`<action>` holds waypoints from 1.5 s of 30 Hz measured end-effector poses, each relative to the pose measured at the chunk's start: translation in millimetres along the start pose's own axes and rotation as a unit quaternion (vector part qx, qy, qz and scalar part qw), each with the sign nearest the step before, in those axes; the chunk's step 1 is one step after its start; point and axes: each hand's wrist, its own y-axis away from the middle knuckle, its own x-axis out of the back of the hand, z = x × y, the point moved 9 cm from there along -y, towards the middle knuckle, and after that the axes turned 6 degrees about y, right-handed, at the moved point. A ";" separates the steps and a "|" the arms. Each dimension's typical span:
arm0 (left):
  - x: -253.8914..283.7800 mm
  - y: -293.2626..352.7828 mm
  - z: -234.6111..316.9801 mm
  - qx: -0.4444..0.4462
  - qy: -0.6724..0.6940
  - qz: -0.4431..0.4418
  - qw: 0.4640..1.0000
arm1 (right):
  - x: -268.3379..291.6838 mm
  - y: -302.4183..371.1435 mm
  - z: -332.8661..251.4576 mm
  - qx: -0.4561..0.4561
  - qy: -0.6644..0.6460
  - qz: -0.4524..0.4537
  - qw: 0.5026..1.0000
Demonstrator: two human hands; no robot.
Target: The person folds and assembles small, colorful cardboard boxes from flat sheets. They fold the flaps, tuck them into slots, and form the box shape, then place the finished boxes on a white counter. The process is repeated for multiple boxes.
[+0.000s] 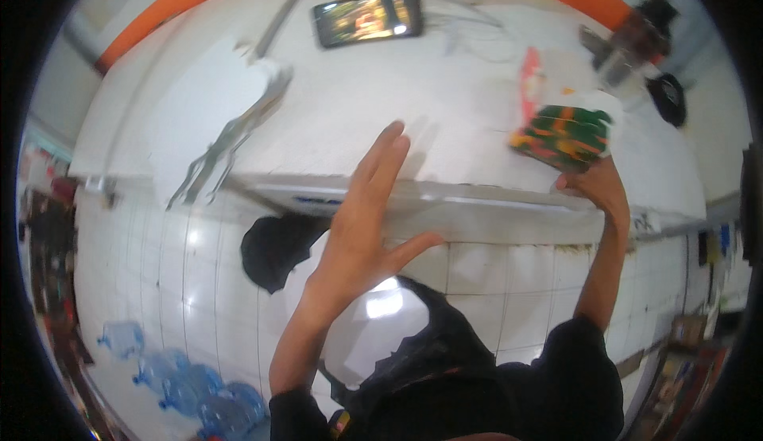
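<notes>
Green-and-orange patterned packet [566, 132] is held over the right side of the white table [457, 115], near its front edge. Its lower edge appears to be clamped by the curled fingers of the right hand [598, 184]; exact finger placement is blurred. By the left hand [356, 242] nothing is held: long fingers together, thumb spread apart, before the table's front edge. Stage judged as partway: packet taken in hand, release not yet made. Whether it has been opened cannot be told. Red-and-white item [531, 83] is seen just beyond, phone [367, 20] farther back, apparently untouched.
</notes>
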 end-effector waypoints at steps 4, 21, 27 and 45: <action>-28.4 -30.5 45.6 -0.135 -0.114 -0.028 0.984 | 106.3 9.6 -17.7 0.282 -0.299 0.239 0.879; -105.1 -114.6 73.0 -0.331 -0.229 -0.110 0.909 | 51.0 -62.3 -145.8 0.271 0.144 -0.145 0.941; -100.8 -124.6 63.3 -0.311 -0.233 -0.118 0.914 | 60.8 -53.4 -155.9 0.283 0.098 -0.126 0.946; 99.6 142.8 3.2 0.101 -0.350 0.235 0.901 | -75.3 126.2 -127.5 0.425 -0.123 -0.050 0.895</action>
